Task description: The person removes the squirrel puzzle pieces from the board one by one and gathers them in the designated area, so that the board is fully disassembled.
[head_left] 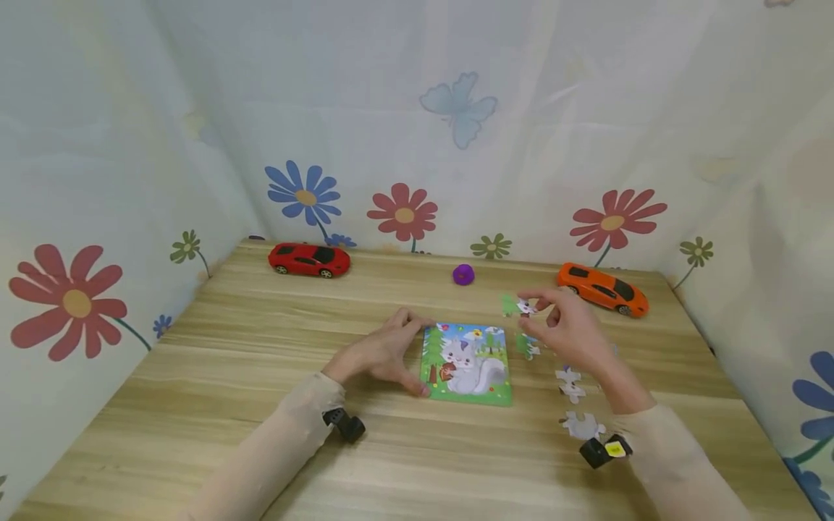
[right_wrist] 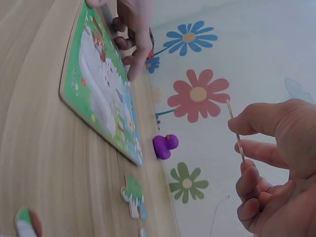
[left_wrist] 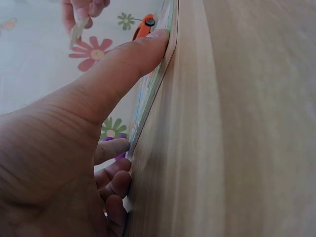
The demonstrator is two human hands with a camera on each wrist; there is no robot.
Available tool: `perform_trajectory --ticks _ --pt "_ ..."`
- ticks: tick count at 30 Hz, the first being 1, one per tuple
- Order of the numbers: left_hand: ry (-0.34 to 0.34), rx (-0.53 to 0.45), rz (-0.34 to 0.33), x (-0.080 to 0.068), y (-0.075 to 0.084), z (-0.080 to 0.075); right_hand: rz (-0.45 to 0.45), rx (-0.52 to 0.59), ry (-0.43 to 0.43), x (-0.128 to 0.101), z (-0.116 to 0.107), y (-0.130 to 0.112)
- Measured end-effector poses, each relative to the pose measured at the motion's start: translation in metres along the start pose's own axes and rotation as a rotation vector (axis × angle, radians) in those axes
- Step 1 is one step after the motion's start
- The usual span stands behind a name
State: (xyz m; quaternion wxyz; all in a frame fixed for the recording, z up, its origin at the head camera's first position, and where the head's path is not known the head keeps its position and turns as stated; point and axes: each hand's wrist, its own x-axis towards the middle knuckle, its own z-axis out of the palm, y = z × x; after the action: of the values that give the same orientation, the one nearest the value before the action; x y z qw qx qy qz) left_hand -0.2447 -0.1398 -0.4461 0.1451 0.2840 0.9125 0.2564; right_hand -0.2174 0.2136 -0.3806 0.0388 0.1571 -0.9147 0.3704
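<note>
A square puzzle board (head_left: 465,365) with a grey squirrel picture lies flat on the wooden table. My left hand (head_left: 389,351) rests along its left side; the thumb touches the near corner and the index finger the far one. My right hand (head_left: 563,329) is raised just past the board's far right corner, pinching a thin puzzle piece (head_left: 526,307) between thumb and fingers. That piece appears edge-on in the right wrist view, and its printed face is partly covered by the fingers in the head view. Below the hand lies a green-and-white puzzle piece (head_left: 525,346).
More loose puzzle pieces, including a grey piece (head_left: 582,425), lie near my right forearm. Along the back stand a red toy car (head_left: 309,260), a purple toy duck (head_left: 463,274) and an orange toy car (head_left: 602,289). A flowered curtain (head_left: 365,130) surrounds the table.
</note>
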Motion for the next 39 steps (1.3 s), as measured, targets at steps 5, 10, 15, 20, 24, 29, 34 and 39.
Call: perform_trajectory --ticks 5,10,15,20,24,29,34,39 --pt "0.001 -0.004 0.002 -0.001 0.0 -0.003 0.0 -0.029 -0.006 -0.008 -0.008 0.007" --pt "0.0 -0.009 0.007 -0.002 0.001 -0.002 0.006 -0.046 -0.016 -0.019 -0.009 0.017" --pt "-0.001 -0.011 0.01 -0.002 0.001 -0.001 0.029 -0.05 -0.037 -0.03 -0.007 0.025" --pt "0.003 -0.001 0.008 0.0 -0.001 0.001 0.031 -0.052 -0.058 -0.042 -0.001 0.032" --pt "0.0 0.007 0.003 0.0 -0.002 0.0 0.038 -0.016 -0.077 -0.05 0.007 0.035" --pt "0.004 0.008 0.009 -0.001 -0.002 -0.001 0.029 -0.01 -0.098 -0.055 0.016 0.041" --pt "0.005 0.013 0.008 -0.001 -0.003 0.0 0.03 -0.008 -0.132 -0.057 0.021 0.048" --pt "0.006 0.019 0.002 0.001 -0.003 0.0 0.028 -0.051 -0.156 -0.057 0.023 0.05"
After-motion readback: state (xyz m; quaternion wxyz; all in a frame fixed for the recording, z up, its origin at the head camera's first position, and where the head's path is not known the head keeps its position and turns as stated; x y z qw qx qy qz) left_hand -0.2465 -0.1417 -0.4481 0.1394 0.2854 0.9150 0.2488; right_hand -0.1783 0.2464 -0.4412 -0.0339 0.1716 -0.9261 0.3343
